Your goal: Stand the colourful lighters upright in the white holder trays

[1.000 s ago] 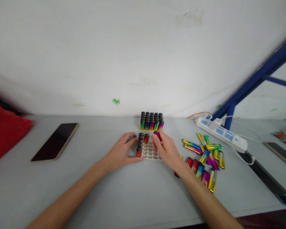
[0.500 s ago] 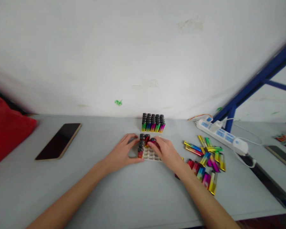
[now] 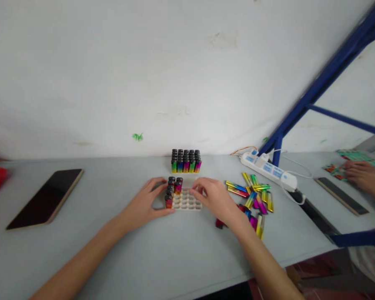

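Observation:
A pale tray with rows of round holes lies on the grey table. Upright lighters with black tops fill its left column, and a red and purple pair stands beside them at the back. My left hand curves around the tray's left side, thumb and fingers apart, with nothing in its grasp. Over the tray's right part is my right hand, fingers bent and parted from the thumb, holding nothing visible. Behind the tray stands a full block of colourful lighters.
Loose shiny lighters are piled at the right. Beyond them are a white power strip and a blue metal frame. A dark phone lies at the left. Another person's hands are at the far right.
The lighter that my right hand held now stands in the tray's second column, and the hand has moved off to the right and opened. The camera view has turned right.

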Demonstrator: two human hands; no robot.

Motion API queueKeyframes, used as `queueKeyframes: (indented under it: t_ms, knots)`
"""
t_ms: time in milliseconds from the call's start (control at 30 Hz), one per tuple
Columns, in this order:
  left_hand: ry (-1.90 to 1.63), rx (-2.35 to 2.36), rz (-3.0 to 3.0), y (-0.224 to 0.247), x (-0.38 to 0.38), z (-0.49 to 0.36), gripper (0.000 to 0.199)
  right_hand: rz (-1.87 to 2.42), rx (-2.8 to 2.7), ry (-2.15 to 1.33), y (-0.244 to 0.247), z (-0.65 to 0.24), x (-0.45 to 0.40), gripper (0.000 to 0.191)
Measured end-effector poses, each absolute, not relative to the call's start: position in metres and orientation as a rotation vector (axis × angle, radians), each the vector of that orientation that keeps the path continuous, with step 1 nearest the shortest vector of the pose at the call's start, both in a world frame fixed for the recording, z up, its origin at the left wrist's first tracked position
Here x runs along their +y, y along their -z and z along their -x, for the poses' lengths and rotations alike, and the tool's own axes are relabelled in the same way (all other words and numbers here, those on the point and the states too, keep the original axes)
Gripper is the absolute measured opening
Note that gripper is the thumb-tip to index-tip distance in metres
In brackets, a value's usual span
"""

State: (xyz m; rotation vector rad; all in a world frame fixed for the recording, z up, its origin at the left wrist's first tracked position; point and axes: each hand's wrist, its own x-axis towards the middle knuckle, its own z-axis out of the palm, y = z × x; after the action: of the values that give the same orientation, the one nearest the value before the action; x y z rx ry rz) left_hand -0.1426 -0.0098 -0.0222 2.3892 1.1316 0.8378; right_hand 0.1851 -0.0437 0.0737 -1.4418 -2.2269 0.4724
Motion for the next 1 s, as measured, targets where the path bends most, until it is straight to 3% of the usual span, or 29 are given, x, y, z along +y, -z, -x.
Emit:
queueKeyframes:
  t_ms: [233, 433, 633, 833, 1000]
  knots:
    - [-0.889, 1.13, -2.345, 0.022, -0.008, 0.144, 0.075, 1.644, -2.088, -0.342, -0.068, -0.279, -0.098, 0.003]
    - [-0.911, 1.141, -2.306, 0.024, -0.009, 0.143, 0.079, 1.718, -2.241, -0.188, -0.053, -0.264, -0.109, 0.031]
    - [-0.909, 1.136, -2.309, 0.025, -0.012, 0.142, 0.075, 1.388, -2.602, -0.464, -0.081, -0.268, -0.106, 0.041]
    - [-0.888, 1.133, -2.345, 0.024, -0.014, 0.135, 0.076, 1.274, -2.772, -0.487, -0.07, -0.269, -0.09, 0.016]
    - [-0.869, 1.156, -2.354, 0.019, -0.017, 0.131, 0.077, 1.228, -2.596, -0.457, -0.05, -0.266, -0.073, 0.02]
